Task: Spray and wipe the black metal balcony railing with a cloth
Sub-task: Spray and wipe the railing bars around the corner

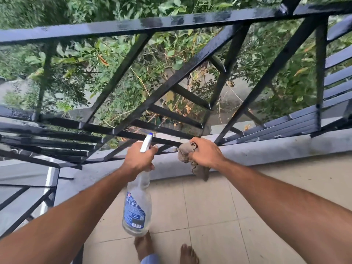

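Tile floor (209, 206) open up to the grey ledge (266, 151). Left hand (140, 159) wraps the spray bottle (137, 206) neck, nozzle toward the low bars. Right hand (204, 152) fists the bunched cloth (183, 154) at the ledge's top edge, by the lowest bar. Black railing (171, 21) rises beyond, top rail glossy.

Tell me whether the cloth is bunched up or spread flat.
Bunched up. The cloth is crumpled in the right hand, whose fingers curl round it; a loose end hangs below the fist.
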A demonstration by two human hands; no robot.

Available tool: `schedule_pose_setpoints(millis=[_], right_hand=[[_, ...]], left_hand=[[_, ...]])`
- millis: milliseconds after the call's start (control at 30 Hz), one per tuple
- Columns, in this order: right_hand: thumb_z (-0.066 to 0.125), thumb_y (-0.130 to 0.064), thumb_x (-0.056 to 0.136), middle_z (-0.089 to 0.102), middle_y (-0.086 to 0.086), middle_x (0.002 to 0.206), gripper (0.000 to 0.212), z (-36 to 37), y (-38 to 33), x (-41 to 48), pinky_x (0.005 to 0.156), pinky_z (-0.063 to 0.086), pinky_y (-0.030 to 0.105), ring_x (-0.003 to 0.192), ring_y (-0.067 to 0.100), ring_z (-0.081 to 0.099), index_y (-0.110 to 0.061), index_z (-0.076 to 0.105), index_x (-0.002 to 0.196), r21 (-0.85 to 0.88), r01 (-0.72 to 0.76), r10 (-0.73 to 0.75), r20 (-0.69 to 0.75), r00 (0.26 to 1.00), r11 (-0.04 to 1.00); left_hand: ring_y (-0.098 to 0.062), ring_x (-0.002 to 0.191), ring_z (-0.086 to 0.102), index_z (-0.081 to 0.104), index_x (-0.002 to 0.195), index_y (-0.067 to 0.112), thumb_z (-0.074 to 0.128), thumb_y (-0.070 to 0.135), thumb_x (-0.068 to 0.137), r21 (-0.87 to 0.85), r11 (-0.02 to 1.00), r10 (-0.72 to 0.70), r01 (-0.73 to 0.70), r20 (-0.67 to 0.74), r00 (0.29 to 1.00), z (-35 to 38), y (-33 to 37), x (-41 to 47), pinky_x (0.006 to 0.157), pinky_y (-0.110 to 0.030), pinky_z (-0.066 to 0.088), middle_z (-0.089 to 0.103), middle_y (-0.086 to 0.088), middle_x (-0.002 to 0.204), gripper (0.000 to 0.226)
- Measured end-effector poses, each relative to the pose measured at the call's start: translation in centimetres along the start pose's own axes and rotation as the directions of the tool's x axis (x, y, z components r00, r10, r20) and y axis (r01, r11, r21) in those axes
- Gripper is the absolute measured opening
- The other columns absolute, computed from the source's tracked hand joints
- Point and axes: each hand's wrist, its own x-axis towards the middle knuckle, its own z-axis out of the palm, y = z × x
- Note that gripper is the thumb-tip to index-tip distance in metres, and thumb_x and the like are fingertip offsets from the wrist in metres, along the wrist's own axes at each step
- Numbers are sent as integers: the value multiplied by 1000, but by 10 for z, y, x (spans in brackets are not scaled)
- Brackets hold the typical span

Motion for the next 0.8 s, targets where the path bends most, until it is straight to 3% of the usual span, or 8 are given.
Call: schedule_pose_setpoints(millis=[133, 333, 500, 667, 733, 800], right_hand=[[68, -25, 74, 66, -6, 99, 28, 1, 9, -2, 78, 53, 35, 93, 21, 61, -28, 60, 101, 13, -31, 31, -4, 1000, 999], [69, -26, 76, 66, -6, 99, 27, 1, 21, -4, 74, 47, 31, 93, 21, 61, -28, 60, 101, 24, -50, 51, -8, 999, 998], [69, -26, 75, 65, -3, 102, 33, 3, 28, -9, 83, 53, 35, 94, 24, 61, -26, 61, 108, 17, -65, 65, -7, 998, 998], [69, -25, 73, 62, -6, 97, 23, 9, 37, -13, 82, 49, 35, 96, 24, 59, -31, 54, 90, 28, -72, 72, -4, 997, 997], [71, -25, 73, 63, -6, 98, 24, 11, 40, -15, 82, 49, 34, 97, 24, 60, -31, 54, 88, 28, -84, 84, -7, 996, 996], [72, -26, 74, 65, -4, 104, 29, 13, 43, -18, 84, 50, 34, 98, 23, 60, -29, 59, 99, 29, -99, 100, -10, 995, 995]], left_hand=[[-18, 43, 59, 63, 93, 3, 67, 27, 99, -16, 1000, -5, 5, 18, 1000, 7, 0, 4, 49, -27, 51, 70, -13, 85, 25], [-17, 42, 57, 56, 79, 9, 65, 24, 100, 9, 1000, 3, -4, 37, 999, 19, 1, 11, 51, -28, 49, 57, -10, 74, 27], [-18, 45, 61, 63, 81, 8, 67, 27, 99, 49, 999, 8, -13, 98, 995, 30, 0, 11, 49, -26, 50, 66, -8, 75, 27], [-21, 41, 60, 57, 74, 11, 66, 24, 99, 48, 999, 0, -5, 115, 993, 42, -8, 18, 58, -33, 55, 59, -9, 69, 29], [-19, 40, 59, 57, 77, 10, 67, 23, 98, 29, 1000, -12, 8, 131, 991, 46, -9, 20, 51, -28, 51, 60, -11, 71, 27], [-18, 41, 58, 61, 82, 9, 68, 26, 98, 19, 1000, -17, 14, 177, 984, 50, -10, 22, 47, -26, 49, 66, -12, 77, 24]])
